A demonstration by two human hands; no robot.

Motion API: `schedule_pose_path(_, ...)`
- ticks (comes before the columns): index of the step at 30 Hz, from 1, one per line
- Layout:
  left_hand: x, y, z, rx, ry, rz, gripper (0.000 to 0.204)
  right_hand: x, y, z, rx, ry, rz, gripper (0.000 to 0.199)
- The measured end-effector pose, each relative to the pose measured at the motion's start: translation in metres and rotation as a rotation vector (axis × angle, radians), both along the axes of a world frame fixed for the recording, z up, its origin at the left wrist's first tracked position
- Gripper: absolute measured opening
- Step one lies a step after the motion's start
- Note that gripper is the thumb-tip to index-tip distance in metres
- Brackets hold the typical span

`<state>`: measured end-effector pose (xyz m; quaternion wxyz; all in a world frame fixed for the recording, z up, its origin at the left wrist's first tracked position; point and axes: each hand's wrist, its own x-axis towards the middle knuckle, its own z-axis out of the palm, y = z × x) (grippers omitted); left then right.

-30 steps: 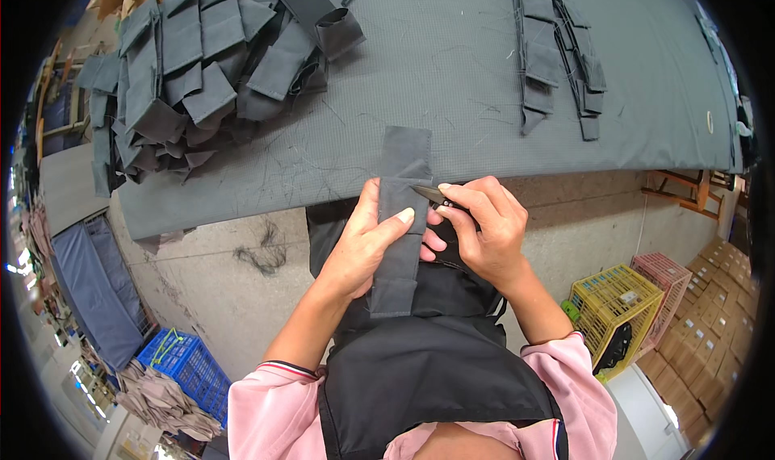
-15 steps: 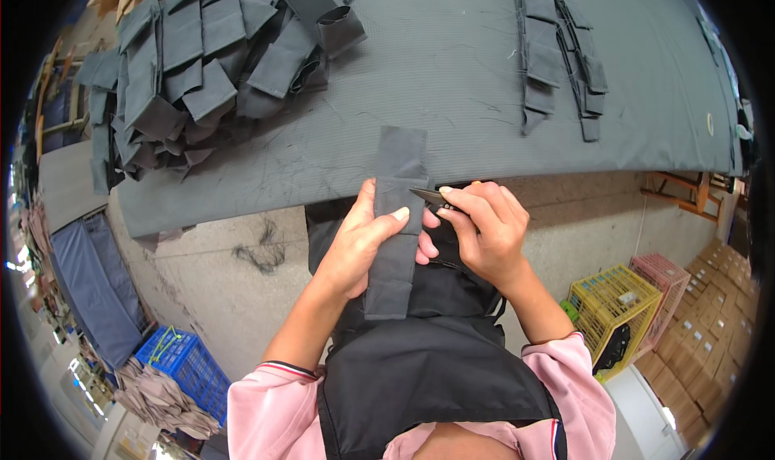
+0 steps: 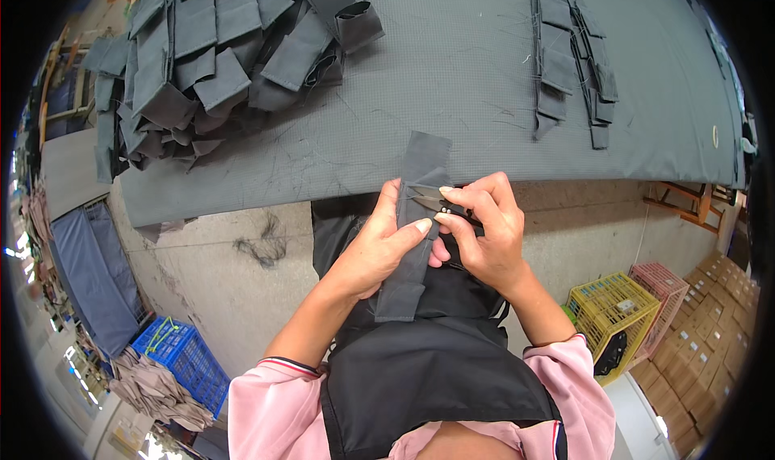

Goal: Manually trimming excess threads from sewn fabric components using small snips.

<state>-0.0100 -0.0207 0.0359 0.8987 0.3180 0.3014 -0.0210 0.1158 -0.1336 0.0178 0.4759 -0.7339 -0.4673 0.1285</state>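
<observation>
My left hand grips a dark grey fabric strip, thumb on top and fingertips showing beyond its right edge. The strip has stitched seams across it, and its far end lies over the table's near edge. In my right hand is a pair of small thread snips, pinched between thumb and fingers. Their blades rest at the strip's surface near a seam and look parted. A few fine threads show by the blades. Part of the snips is hidden inside my right fingers.
The table is covered in grey cloth. A large heap of grey strips lies at its left, two rows of strips at its right. Loose threads lie on the floor. Blue and yellow crates flank me.
Both hands and the strip appear slightly further right. The snips have shifted from lying nearly flat at the strip's edge to parted blades over its seam.
</observation>
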Motion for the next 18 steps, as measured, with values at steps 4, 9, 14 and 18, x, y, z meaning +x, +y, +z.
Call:
schedule_pose_path(4,0.000,-0.001,0.005,-0.009,0.054,0.006,0.053,-0.001,0.003,0.003,-0.001,-0.006,0.005,0.026)
schedule_pose_path(9,0.001,0.000,0.001,0.006,0.013,-0.015,0.053,-0.002,0.005,0.002,0.041,-0.136,-0.005,0.027)
schedule_pose_path(14,0.001,-0.004,0.003,0.017,0.008,-0.003,0.048,-0.005,0.000,0.003,0.050,-0.113,-0.042,0.025)
schedule_pose_path(18,0.001,-0.007,-0.003,0.128,0.046,0.032,0.041,-0.002,-0.005,0.016,-0.032,0.191,-0.085,0.030)
